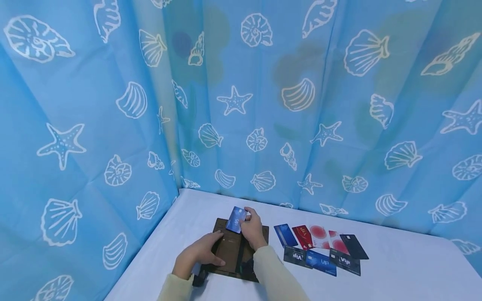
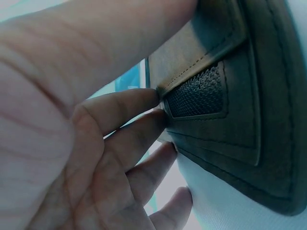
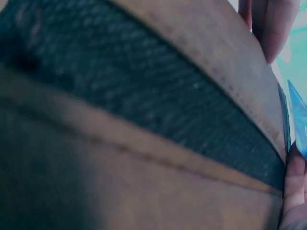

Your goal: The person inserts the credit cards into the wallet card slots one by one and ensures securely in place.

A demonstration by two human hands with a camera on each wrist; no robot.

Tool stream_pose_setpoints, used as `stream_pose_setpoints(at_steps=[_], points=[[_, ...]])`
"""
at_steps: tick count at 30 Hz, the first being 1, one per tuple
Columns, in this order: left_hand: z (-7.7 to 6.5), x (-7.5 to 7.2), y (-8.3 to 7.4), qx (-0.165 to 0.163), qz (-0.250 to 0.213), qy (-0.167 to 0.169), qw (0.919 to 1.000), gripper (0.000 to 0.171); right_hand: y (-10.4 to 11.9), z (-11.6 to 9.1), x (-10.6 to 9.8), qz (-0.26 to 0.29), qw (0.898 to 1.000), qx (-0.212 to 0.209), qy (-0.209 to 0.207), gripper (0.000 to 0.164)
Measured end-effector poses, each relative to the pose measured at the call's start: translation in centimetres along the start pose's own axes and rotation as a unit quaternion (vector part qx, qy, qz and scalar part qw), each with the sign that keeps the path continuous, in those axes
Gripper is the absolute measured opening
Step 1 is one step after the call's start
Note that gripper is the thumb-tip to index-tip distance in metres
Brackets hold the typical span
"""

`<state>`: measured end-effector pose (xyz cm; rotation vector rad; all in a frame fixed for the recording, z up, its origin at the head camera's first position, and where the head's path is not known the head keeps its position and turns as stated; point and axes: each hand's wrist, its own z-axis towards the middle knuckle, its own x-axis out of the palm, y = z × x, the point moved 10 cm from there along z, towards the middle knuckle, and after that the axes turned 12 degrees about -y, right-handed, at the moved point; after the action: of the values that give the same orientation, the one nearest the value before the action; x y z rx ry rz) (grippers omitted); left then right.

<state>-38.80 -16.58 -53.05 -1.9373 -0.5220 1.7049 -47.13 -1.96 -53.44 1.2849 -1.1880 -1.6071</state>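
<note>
A brown leather wallet lies spread on the white table, a dark band running down its middle. At its upper edge my right hand pinches a blue VIP card between thumb and fingers, and the card's lower end overlaps the wallet. My left hand holds the wallet's left side. In the left wrist view its fingertips touch the edge by a stitched pocket with a dark textured patch, and the thumb reaches over the leather. The right wrist view shows the wallet's dark woven band up close and part of the blue card.
Right of the wallet lie several loose cards: a blue card, a red card, a pink-patterned card, a black card, and grey and blue VIP cards in front. A blue shell-print curtain borders the table.
</note>
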Motion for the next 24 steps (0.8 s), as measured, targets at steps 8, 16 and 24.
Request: stream_pose_setpoints(at_steps=[8,16,24], points=[[0.0,0.0,0.0,-0.004,0.003,0.002,1.0,0.085,-1.4,0.2,0.1,-0.015,1.0,0.023,0.011,0.049],[-0.1,0.4,0.1,-0.004,-0.005,0.008,0.9999,0.085,-1.7,0.1,-0.1,0.0,0.999,0.031,0.02,0.049],[-0.3,0.1,0.3,-0.008,-0.01,0.001,0.9999,0.086,-1.5,-0.3,0.6,0.021,0.998,0.019,0.062,0.047]])
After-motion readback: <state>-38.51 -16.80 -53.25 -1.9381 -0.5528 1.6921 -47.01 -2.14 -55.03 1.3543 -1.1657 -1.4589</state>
